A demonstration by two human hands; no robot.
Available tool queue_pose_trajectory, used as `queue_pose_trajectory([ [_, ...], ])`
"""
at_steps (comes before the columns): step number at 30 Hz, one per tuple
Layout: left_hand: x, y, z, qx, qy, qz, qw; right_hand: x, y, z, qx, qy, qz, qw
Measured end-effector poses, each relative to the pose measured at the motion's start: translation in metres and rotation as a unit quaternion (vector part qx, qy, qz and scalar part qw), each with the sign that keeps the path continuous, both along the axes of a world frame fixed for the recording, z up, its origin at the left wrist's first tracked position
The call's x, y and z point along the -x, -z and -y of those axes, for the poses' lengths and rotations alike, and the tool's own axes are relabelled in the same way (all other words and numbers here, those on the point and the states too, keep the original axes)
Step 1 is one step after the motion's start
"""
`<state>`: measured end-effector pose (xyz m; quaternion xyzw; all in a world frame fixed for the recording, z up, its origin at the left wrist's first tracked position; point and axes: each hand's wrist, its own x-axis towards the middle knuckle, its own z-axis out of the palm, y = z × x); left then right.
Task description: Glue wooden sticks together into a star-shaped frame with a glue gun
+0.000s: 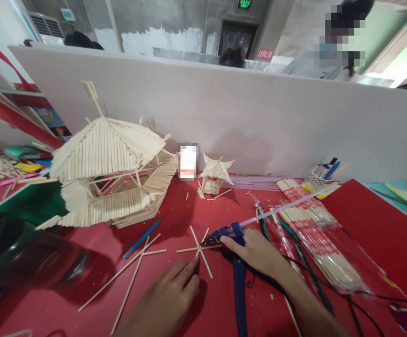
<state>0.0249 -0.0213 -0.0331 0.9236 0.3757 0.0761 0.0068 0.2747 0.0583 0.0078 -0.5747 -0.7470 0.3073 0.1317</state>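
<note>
My right hand point(257, 250) is wrapped round a blue glue gun point(239, 276), a long clear glue stick coming out of its back. The gun's nozzle meets the centre of a star of thin wooden sticks point(206, 264) lying on the red table point(175, 306). From the near side, my left hand point(175, 290) reaches to the star, its fingertips close to a stick by the centre. Whether those fingers pinch the stick cannot be made out. Left of the star, a second group of joined sticks point(129, 267) lies beside a blue stick point(142, 238).
A large stick pavilion point(115, 173) stands at the left, behind a dark bottle point(31, 257). A small pavilion point(217, 175) sits near the white partition point(189, 103). Packaged sticks point(319, 234), tools and black cables lie right.
</note>
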Motion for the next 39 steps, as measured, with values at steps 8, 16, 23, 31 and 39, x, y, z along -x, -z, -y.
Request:
queue_pose_trajectory([
  [8, -0.0002, 0.001, -0.0011, -0.011, 0.011, -0.01, 1.0, 0.0015, 0.0056, 0.0014, -0.006, 0.006, -0.007, 1.0],
  [16, 0.0002, 0.006, 0.0003, 0.006, 0.004, -0.01, 1.0, 0.0006, 0.009, 0.0011, 0.011, 0.028, 0.018, 0.999],
  [23, 0.0008, 0.0043, 0.0004, 0.03, -0.004, -0.019, 0.999, 0.0018, 0.0075, 0.0, 0.016, 0.03, 0.019, 0.999],
  [31, 0.0001, 0.0034, 0.0, 0.034, -0.002, -0.009, 0.999, 0.001, 0.007, -0.0011, 0.008, 0.029, 0.028, 0.999],
  [39, -0.0014, 0.0047, -0.0002, 0.031, 0.004, -0.044, 0.999, -0.0005, 0.0034, -0.0001, 0.014, 0.029, 0.029, 0.999],
])
